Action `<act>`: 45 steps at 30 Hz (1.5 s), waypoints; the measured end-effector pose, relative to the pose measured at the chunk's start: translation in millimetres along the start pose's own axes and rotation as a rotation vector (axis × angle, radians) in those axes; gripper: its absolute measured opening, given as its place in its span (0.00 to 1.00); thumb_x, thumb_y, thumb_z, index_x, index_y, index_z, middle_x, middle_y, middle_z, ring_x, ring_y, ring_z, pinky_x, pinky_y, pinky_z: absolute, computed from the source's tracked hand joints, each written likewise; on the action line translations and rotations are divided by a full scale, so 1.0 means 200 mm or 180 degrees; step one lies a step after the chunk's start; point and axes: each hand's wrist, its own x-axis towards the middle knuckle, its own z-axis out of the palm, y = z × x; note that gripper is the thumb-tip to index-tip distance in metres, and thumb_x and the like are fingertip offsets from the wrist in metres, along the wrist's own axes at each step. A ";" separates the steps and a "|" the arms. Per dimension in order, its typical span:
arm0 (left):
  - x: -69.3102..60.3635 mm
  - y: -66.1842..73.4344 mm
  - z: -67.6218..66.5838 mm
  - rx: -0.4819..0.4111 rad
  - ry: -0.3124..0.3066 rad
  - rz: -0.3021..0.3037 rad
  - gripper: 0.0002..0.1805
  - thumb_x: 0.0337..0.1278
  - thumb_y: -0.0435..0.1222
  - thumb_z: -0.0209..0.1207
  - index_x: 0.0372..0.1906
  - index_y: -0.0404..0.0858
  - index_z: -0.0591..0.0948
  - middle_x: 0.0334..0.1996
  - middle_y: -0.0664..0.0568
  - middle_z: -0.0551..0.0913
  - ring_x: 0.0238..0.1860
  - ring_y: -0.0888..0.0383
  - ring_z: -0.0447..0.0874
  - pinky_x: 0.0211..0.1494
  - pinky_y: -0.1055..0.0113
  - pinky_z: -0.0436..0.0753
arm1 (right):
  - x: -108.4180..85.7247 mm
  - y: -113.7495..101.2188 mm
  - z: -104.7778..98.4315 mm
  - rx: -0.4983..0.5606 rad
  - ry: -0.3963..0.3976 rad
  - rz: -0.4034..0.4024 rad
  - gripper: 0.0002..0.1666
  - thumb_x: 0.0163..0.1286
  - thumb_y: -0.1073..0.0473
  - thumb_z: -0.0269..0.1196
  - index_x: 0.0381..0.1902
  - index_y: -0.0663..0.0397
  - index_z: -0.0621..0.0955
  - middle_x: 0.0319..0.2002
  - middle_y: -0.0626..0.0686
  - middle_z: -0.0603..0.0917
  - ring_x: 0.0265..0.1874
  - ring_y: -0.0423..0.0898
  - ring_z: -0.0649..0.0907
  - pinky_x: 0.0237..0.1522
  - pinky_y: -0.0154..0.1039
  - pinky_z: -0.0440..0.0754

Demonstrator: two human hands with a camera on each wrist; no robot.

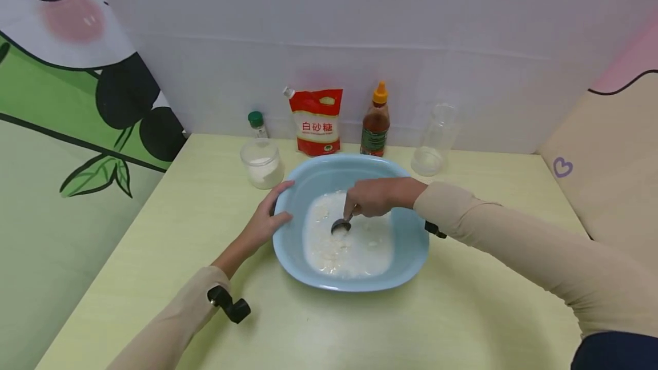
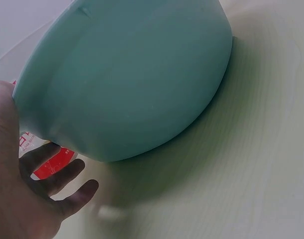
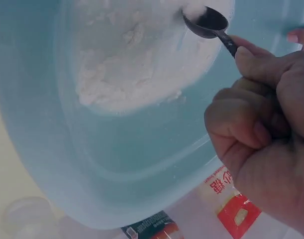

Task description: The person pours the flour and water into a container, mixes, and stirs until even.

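Note:
A light blue plastic basin holds a whitish liquid with pale lumps. My right hand grips the handle of a dark measuring spoon, its bowl down at the white mixture, with some white stuff at the bowl's edge. On the basin's left side, my left hand holds the rim between thumb and fingers. From the left wrist, that hand shows its thumb at the rim and several spread fingers below the outer wall. The thumb's tip is hidden in that view.
Behind the basin stand a glass jar of white powder, a green-capped shaker, a red and white sugar pouch, a sauce bottle with an orange cap and a clear container. A pale wall backs the table.

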 end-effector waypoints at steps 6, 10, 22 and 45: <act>0.01 -0.01 0.00 -0.0009 0.0013 -0.0010 0.39 0.57 0.24 0.53 0.76 0.40 0.60 0.79 0.39 0.52 0.72 0.34 0.59 0.70 0.38 0.65 | 0.00 0.03 -0.02 -0.0496 0.0303 0.0260 0.20 0.72 0.67 0.59 0.59 0.51 0.83 0.56 0.50 0.86 0.56 0.50 0.82 0.59 0.43 0.80; 0.00 -0.01 0.01 -0.0012 -0.0009 0.0034 0.40 0.56 0.24 0.53 0.76 0.39 0.60 0.79 0.38 0.52 0.72 0.35 0.59 0.70 0.39 0.65 | -0.01 0.11 -0.04 -0.0641 0.0351 0.0449 0.19 0.71 0.66 0.59 0.58 0.51 0.84 0.53 0.53 0.87 0.51 0.52 0.82 0.56 0.46 0.80; 0.00 -0.01 0.00 -0.0052 -0.0017 0.0034 0.40 0.57 0.24 0.53 0.76 0.40 0.60 0.79 0.40 0.52 0.73 0.35 0.59 0.71 0.39 0.64 | -0.09 0.09 0.00 0.0077 0.0014 0.0115 0.19 0.74 0.67 0.54 0.56 0.52 0.85 0.56 0.50 0.86 0.58 0.47 0.82 0.57 0.41 0.81; 0.00 0.01 -0.01 0.0006 -0.0033 -0.0006 0.39 0.58 0.25 0.54 0.76 0.40 0.59 0.79 0.39 0.51 0.74 0.35 0.57 0.71 0.38 0.63 | -0.15 0.15 0.00 -0.0067 0.0059 0.0229 0.20 0.73 0.70 0.54 0.53 0.52 0.87 0.51 0.51 0.88 0.47 0.45 0.85 0.47 0.38 0.82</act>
